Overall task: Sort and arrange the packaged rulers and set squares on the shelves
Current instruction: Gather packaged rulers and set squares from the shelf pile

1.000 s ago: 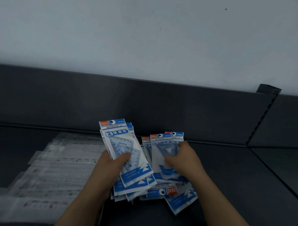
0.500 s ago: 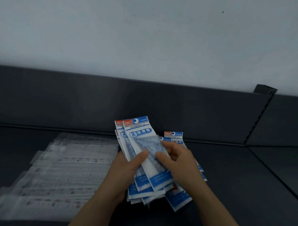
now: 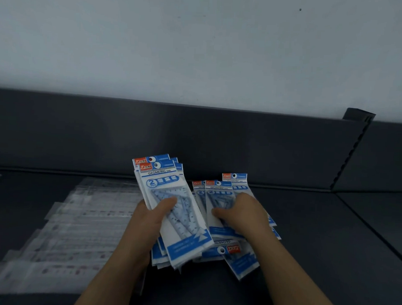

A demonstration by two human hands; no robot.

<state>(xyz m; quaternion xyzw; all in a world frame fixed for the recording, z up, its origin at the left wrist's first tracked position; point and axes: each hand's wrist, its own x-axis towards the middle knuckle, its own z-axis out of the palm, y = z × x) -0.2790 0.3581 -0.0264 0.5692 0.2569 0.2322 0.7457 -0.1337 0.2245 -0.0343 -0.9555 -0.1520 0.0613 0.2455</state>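
Observation:
My left hand (image 3: 151,215) grips a fanned stack of blue-and-white set square packs (image 3: 170,210), thumb across the top pack, tilted up off the shelf. To its right a loose pile of the same packs (image 3: 226,246) lies on the dark shelf (image 3: 317,247). My right hand (image 3: 243,213) rests on that pile with fingers curled over the top pack (image 3: 217,197), thumb at its left edge. Clear packaged rulers (image 3: 74,227) lie in overlapping rows on the left of the shelf.
A dark back panel (image 3: 196,140) runs behind the shelf, with a notched upright (image 3: 352,155) at the right and another shelf section (image 3: 380,218) beyond it. A pale wall (image 3: 199,49) rises above.
My right hand has left the held stack and dropped right onto the pile on the shelf. The left hand keeps its stack, now one pack thicker and slightly lower.

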